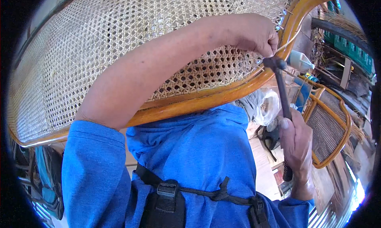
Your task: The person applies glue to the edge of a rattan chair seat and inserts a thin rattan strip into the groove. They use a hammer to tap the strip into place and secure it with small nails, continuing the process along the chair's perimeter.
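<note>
A large woven cane panel (131, 33) lies across my lap, set in a curved, honey-brown wooden frame (190, 104). My left arm reaches over the weave to its right edge. There my left hand (262, 35) is closed in a pinch by the frame's inner edge; what the fingertips hold is hidden. A thin pale strip (291, 41) crosses the frame beside them. In my right hand (295, 136) is a hammer (282, 89), gripped by its dark handle. The hammer's head is just below the left fingertips, close to the frame.
Right of the frame lies a white bottle (299, 60) with a nozzle. A clear plastic bag (268, 108) sits below it. Another cane piece (327, 121) with a rounded frame stands at the right, among loose cane strands. A teal and black bag (48, 180) is at lower left.
</note>
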A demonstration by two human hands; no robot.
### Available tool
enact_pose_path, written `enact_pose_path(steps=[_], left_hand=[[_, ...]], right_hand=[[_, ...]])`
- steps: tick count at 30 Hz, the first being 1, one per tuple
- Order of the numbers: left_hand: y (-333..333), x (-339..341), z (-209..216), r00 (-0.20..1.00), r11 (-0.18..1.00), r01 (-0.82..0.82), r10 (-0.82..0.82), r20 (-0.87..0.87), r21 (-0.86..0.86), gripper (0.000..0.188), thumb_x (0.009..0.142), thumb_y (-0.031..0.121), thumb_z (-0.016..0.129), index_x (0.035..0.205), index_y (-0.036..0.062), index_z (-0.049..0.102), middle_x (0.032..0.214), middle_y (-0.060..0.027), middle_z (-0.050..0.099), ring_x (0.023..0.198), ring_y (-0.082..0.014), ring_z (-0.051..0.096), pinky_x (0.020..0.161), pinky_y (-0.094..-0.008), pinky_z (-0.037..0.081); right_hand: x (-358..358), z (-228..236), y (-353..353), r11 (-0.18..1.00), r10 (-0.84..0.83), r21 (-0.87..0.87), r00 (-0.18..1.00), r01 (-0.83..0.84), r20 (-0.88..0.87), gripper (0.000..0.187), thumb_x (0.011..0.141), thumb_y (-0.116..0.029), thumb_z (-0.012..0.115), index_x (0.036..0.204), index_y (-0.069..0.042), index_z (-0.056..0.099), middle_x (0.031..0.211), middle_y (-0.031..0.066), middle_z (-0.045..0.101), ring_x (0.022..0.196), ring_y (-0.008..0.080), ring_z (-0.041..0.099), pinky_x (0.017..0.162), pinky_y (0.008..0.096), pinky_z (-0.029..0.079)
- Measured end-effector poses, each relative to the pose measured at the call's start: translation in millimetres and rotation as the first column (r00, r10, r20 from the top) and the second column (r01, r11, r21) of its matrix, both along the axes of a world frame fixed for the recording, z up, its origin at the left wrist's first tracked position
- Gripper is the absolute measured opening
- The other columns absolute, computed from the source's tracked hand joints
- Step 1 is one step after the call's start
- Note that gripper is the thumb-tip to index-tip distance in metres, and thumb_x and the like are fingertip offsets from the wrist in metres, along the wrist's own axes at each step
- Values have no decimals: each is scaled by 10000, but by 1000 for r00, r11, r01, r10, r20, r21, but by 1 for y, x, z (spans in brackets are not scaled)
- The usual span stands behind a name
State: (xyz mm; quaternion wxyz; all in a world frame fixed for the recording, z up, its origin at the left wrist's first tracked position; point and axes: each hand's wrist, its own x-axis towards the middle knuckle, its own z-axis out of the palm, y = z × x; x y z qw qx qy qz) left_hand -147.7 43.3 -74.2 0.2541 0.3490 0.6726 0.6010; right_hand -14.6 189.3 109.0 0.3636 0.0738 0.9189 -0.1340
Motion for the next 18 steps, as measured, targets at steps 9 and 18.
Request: enact_pose_path(steps=[9,18], left_hand=[[-2,2,4,1000,1000,-9,9,0,-11,217,740,192,682,846,3,675,664,-40,629,622,-112,566,581,-274,437],[-5,1,8,1000,999,6,-6,-5,-46,219,763,215,670,825,4,662,633,-26,600,604,-109,543,584,-271,433]], right_hand=[[6,-13,10,992,128,-1,991,-128,31,255,925,-238,474,1020,-3,505,750,270,565,720,458,572,598,459,455],[16,-28,23,994,96,-42,995,-96,-17,251,932,-264,466,960,-21,521,714,245,557,682,445,569,589,461,445]])
